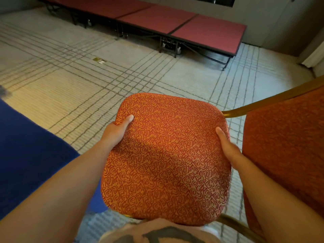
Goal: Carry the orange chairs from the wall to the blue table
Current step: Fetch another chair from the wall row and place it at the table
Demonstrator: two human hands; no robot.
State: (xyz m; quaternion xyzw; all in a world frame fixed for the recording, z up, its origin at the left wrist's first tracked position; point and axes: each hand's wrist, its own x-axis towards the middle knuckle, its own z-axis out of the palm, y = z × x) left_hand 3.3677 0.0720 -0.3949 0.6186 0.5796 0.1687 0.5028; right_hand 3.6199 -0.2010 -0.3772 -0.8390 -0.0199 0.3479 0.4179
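In the head view, the person looks down on an orange chair (166,160), whose patterned seat cushion fills the middle of the picture, close in front of the body. The left hand (116,132) grips the left edge of the seat, with the thumb lying on top of the fabric and the fingers hidden under the rim. The right hand (228,146) holds the opposite edge in the same way, with the thumb on top and the fingers out of sight below. Both forearms reach forward from the lower corners.

Just beside the seat on the right stands an orange upholstered back panel (284,146), bordered by a gold frame rail (263,102) that meets the seat's far right corner.

The blue table (26,155) takes up the left side, and its edge passes under the left forearm, near the seat's left rim.

The pale carpet (87,76), crossed by dark grid lines, spreads out beyond, with a small brass floor box (100,60) set into it. Low platforms with red tops (175,20) run along the far wall, well apart from the chair. A printed shirt (157,234) shows at the bottom edge.
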